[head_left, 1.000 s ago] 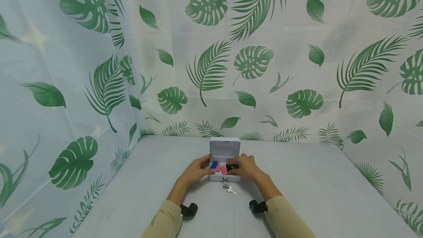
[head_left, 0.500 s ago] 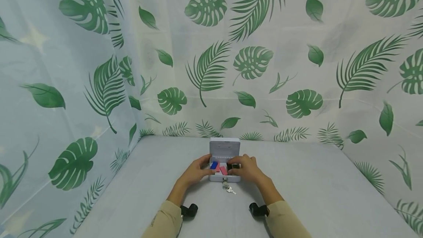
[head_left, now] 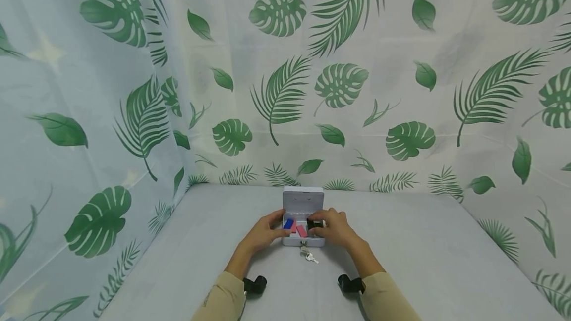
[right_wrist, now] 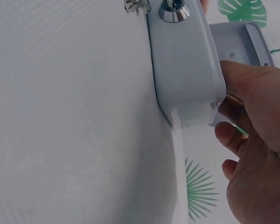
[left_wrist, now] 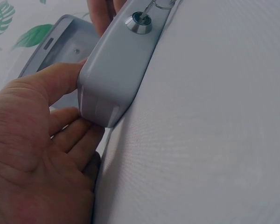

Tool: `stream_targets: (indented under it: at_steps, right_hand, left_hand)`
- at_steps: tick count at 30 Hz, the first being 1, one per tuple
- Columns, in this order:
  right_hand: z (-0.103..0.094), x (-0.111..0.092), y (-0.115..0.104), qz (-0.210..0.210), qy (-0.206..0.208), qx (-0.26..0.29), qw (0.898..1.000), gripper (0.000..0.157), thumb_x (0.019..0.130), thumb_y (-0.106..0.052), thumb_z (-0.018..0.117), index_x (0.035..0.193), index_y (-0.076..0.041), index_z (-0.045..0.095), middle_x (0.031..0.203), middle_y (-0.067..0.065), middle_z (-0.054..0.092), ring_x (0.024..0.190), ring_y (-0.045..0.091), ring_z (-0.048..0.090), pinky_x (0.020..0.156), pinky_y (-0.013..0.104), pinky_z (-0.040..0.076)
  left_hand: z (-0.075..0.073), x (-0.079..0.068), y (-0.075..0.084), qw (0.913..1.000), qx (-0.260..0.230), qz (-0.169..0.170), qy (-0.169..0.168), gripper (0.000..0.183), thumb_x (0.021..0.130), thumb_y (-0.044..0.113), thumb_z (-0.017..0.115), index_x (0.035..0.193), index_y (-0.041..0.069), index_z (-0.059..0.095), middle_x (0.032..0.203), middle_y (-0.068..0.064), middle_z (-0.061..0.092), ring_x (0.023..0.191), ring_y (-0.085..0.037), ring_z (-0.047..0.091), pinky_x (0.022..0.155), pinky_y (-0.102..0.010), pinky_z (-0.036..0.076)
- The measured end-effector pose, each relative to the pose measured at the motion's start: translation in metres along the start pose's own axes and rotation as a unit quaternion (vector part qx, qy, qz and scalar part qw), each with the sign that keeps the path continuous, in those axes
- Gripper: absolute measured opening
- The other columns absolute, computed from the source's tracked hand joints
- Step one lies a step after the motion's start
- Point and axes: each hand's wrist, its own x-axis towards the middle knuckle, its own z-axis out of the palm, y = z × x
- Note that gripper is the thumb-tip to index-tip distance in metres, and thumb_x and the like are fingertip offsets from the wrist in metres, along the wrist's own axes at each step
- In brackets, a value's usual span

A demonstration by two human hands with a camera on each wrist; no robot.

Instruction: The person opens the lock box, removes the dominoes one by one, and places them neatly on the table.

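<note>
A light grey metal cash box (head_left: 290, 242) stands on the table with its lid (head_left: 303, 199) raised. My left hand (head_left: 263, 232) holds the box's left end, thumb over the rim and fingers against the outer wall. Inside lie a blue block (head_left: 289, 223) and pink blocks (head_left: 302, 231). My right hand (head_left: 333, 227) reaches over the right end into the box, with thumb and fingers around a small black object (head_left: 317, 223); its kind cannot be made out. In the right wrist view the fingertips are hidden behind the box wall.
Keys (head_left: 311, 257) hang from the lock (left_wrist: 139, 22) on the box's front. A white cloth covers the table (head_left: 401, 241). Leaf-patterned curtains (head_left: 285, 103) rise behind and to the sides.
The right hand and the black object have shifted very slightly to the right within the box. The left hand, the box and the coloured blocks stay in place.
</note>
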Motion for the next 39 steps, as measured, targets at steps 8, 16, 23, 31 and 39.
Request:
stream_targets:
  at_steps: [8, 16, 23, 31, 39]
  right_hand:
    - [-0.003, 0.0, 0.004, -0.011, 0.013, -0.001, 1.0, 0.034, 0.087, -0.022, 0.085, 0.12, -0.015, 0.079, 0.12, 0.001, 0.078, 0.091, 0.023, 0.055, 0.081, 0.042, 0.032]
    - [-0.005, -0.001, 0.004, -0.008, 0.014, -0.006, 1.0, 0.035, 0.088, -0.023, 0.084, 0.122, -0.015, 0.078, 0.123, 0.003, 0.076, 0.096, 0.024, 0.059, 0.084, 0.043, 0.037]
    - [-0.008, -0.003, 0.004, -0.013, 0.015, 0.001, 1.0, 0.037, 0.088, -0.023, 0.084, 0.123, -0.012, 0.077, 0.124, 0.005, 0.076, 0.098, 0.025, 0.06, 0.082, 0.04, 0.041]
    - [-0.01, -0.007, 0.007, -0.025, 0.026, 0.007, 0.999, 0.035, 0.087, -0.022, 0.085, 0.12, -0.011, 0.078, 0.12, 0.007, 0.077, 0.094, 0.028, 0.061, 0.078, 0.036, 0.041]
    - [-0.014, -0.007, 0.009, -0.003, 0.016, 0.013, 1.0, 0.036, 0.089, -0.024, 0.084, 0.122, -0.013, 0.077, 0.123, 0.005, 0.076, 0.097, 0.028, 0.06, 0.082, 0.04, 0.04]
  left_hand:
    - [0.001, 0.001, 0.0, 1.0, -0.006, -0.001, 0.002, 0.074, 0.095, 0.025, 0.077, 0.159, 0.01, 0.042, 0.161, -0.01, 0.048, 0.15, -0.036, 0.044, 0.125, -0.059, 0.031]
    - [0.001, 0.001, -0.001, 1.0, -0.006, 0.005, 0.001, 0.075, 0.095, 0.025, 0.077, 0.159, 0.01, 0.042, 0.162, -0.011, 0.047, 0.15, -0.036, 0.043, 0.125, -0.059, 0.03]
    - [0.001, -0.001, 0.0, 0.9999, -0.015, -0.001, 0.006, 0.075, 0.095, 0.026, 0.077, 0.159, 0.011, 0.042, 0.161, -0.01, 0.047, 0.151, -0.035, 0.043, 0.125, -0.057, 0.031]
    - [0.001, -0.002, 0.001, 0.9998, -0.016, -0.009, 0.008, 0.074, 0.095, 0.025, 0.077, 0.159, 0.01, 0.042, 0.162, -0.012, 0.047, 0.151, -0.035, 0.042, 0.125, -0.057, 0.031]
    - [0.001, -0.003, 0.003, 0.9999, -0.01, -0.008, 0.008, 0.072, 0.095, 0.025, 0.077, 0.158, 0.011, 0.044, 0.161, -0.011, 0.048, 0.151, -0.035, 0.043, 0.125, -0.057, 0.031]
